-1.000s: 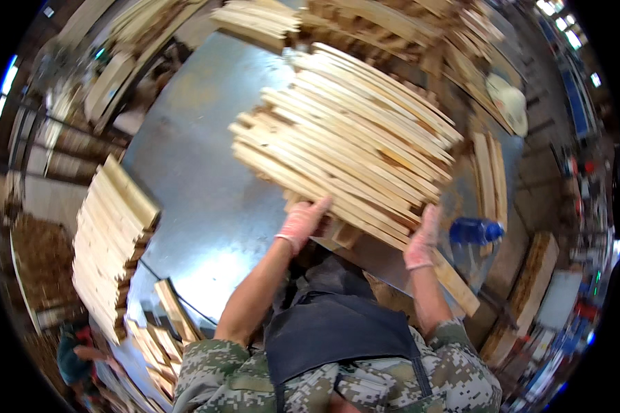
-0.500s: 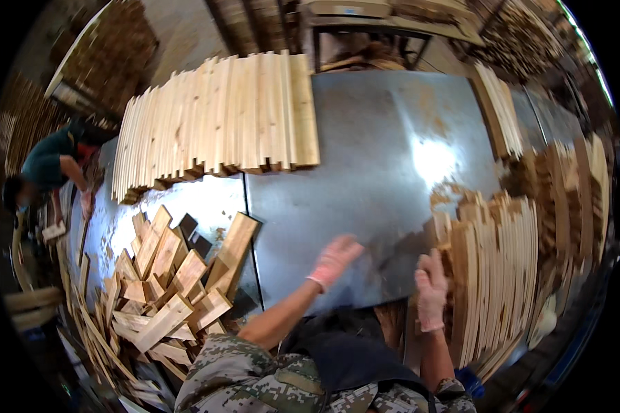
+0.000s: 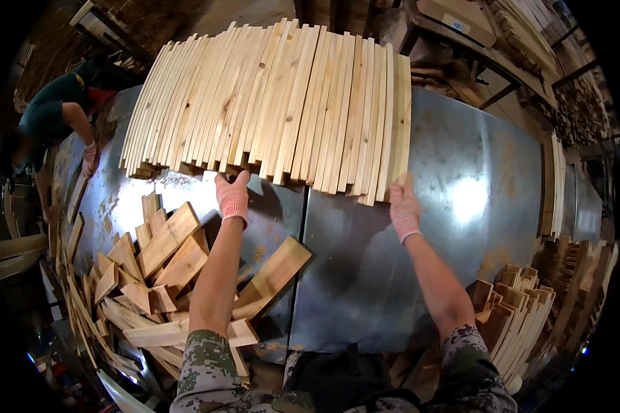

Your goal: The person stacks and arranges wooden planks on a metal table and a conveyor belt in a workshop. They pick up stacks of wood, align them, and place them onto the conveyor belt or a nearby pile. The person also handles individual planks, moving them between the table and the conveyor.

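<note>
A long row of pale wooden boards (image 3: 269, 103) stands on edge, packed side by side, on the metal tabletop. My left hand (image 3: 233, 198), in a pinkish work glove, is against the near ends of the boards left of the row's middle. Its thumb and fingers are apart, and the fingertips are partly hidden at the board ends. At the row's right near corner, my right hand (image 3: 405, 210), gloved too, closes on the end of the outermost board (image 3: 401, 117). Both forearms reach forward over the table.
A jumbled heap of short wood offcuts (image 3: 179, 268) lies at the left near side. More stacked boards (image 3: 520, 316) stand at the lower right. At the far left, a person (image 3: 65, 117) in a dark green shirt handles a strip of wood. The metal tabletop (image 3: 365, 282) has a dark seam.
Both hands have moved forward from the near side of the table to the board row, the right one leaving the right-hand stack. The view has shifted, so the row appears larger and farther right.
</note>
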A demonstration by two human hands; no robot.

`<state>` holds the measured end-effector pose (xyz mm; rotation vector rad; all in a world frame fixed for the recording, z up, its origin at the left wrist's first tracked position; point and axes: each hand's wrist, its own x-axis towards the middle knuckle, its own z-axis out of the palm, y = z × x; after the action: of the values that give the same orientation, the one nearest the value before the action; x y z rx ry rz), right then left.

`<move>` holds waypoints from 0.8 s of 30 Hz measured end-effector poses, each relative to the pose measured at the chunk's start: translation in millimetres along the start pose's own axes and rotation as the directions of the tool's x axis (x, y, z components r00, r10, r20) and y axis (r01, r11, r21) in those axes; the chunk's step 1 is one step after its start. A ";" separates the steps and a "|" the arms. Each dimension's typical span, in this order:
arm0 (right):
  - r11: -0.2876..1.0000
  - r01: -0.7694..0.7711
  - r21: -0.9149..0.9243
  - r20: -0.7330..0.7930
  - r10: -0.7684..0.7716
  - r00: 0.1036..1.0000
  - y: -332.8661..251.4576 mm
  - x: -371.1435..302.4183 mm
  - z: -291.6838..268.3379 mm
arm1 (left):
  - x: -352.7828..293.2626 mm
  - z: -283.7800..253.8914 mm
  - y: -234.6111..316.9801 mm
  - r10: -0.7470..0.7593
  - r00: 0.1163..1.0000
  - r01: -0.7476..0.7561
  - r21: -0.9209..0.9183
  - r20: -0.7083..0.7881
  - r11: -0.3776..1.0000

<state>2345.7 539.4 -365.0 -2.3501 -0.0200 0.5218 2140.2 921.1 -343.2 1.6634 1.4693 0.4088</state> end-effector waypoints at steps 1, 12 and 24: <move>0.977 -0.032 0.212 -0.050 0.044 0.998 0.3 5.2 10.1 | 5.6 -0.1 -3.3 0.008 1.000 -0.007 0.047 -0.018 0.999; 0.885 -0.044 0.463 -0.048 0.075 0.996 -46.8 24.9 -15.7 | -1.0 -3.2 -16.0 0.143 0.990 -0.144 -0.026 -0.019 0.989; 0.966 0.021 0.259 0.048 -0.034 0.998 -44.7 79.5 -57.8 | 4.1 10.3 12.7 0.298 0.759 -0.333 -0.048 0.579 0.942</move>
<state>2446.2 547.7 -326.3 -2.0788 -0.0080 0.5381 2156.9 921.8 -340.7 1.8721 0.7492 0.0148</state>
